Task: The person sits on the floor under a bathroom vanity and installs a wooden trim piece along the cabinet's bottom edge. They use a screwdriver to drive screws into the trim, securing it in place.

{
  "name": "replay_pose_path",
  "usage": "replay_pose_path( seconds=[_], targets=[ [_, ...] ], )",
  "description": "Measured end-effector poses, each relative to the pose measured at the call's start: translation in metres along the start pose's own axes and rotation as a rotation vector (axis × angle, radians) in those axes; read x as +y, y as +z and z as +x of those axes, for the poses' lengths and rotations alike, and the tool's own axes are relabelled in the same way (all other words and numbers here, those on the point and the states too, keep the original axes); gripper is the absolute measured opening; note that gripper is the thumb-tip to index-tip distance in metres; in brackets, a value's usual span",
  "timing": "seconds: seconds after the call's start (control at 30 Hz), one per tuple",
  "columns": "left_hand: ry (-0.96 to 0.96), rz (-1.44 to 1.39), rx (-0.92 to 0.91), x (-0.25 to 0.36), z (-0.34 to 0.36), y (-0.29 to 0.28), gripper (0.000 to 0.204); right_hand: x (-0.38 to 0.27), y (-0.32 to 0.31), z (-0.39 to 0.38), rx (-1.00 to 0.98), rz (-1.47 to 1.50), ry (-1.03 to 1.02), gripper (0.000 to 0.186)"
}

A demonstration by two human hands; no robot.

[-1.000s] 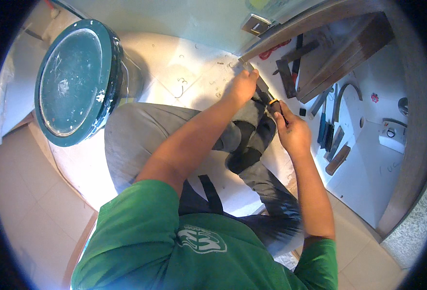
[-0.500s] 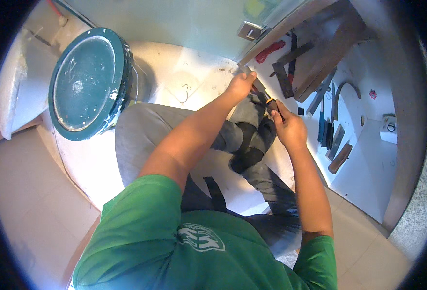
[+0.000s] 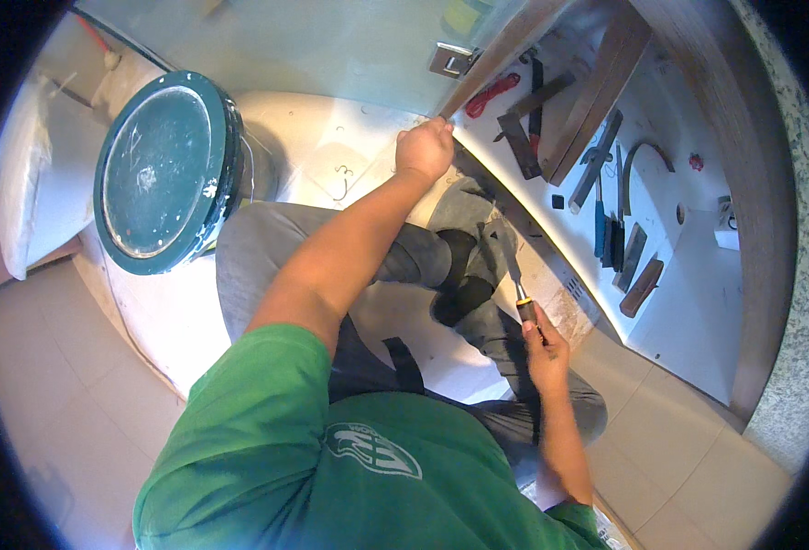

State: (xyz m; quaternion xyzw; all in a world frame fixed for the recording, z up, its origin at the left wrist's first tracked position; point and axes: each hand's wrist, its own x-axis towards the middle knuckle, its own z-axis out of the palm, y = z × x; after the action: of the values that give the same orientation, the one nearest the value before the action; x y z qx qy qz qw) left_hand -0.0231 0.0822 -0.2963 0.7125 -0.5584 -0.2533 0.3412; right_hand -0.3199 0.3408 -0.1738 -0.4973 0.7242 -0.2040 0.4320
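My right hand [image 3: 547,346] is closed round the dark handle of a chisel [image 3: 519,282], which has a yellow band and a metal ferrule. Its flat blade points up and away, over my shoes, and touches nothing that I can see. My left hand [image 3: 425,148] reaches to the low corner of the brown wooden cabinet frame [image 3: 491,66]. Its fingers curl over the frame's edge there, and their tips are partly hidden.
Inside the open white cabinet at right lie a dark square [image 3: 520,145], a red bundle [image 3: 492,94], a wooden board [image 3: 599,96], a wood-handled tool [image 3: 642,288] and several other tools. A lidded green bucket [image 3: 162,174] stands at left. A frosted panel with a latch [image 3: 452,60] is ahead.
My right hand has drawn the chisel back toward me, away from my left hand, so its blade now shows. My left hand has shifted slightly left as the view moved.
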Motion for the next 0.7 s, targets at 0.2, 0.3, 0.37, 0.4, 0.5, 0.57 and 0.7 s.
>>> replay_pose_path(
  seconds=[0.2,0.3,0.37,0.4,0.5,0.57,0.7],
  targets=[
    [-0.273,0.069,-0.012,-0.038,-0.014,-0.009,0.042,0.01,0.022,-0.011,0.025,0.073,-0.01,0.05],
    [-0.336,0.068,-0.151,-0.061,-0.017,-0.007,0.042,0.025,0.024,-0.002,0.03,0.116,-0.022,0.051],
    [-0.275,-0.011,-0.084,-0.061,-0.014,0.014,0.035,0.029,0.023,0.002,0.019,0.117,0.004,0.051],
    [-0.267,-0.094,-0.07,-0.055,-0.013,0.023,0.034,0.028,0.021,0.002,0.014,0.097,0.016,0.051],
    [-0.302,-0.355,-0.063,-0.046,-0.002,0.044,0.03,0.03,0.021,0.003,-0.005,0.105,0.032,0.053],
    [-0.39,-0.583,-0.002,-0.067,0.011,0.062,0.031,0.029,0.025,0.007,-0.037,0.097,0.014,0.053],
    [-0.505,-0.92,-0.074,-0.031,0.001,0.056,0.028,0.033,0.024,0.003,-0.01,0.085,-0.01,0.051]
  ],
)
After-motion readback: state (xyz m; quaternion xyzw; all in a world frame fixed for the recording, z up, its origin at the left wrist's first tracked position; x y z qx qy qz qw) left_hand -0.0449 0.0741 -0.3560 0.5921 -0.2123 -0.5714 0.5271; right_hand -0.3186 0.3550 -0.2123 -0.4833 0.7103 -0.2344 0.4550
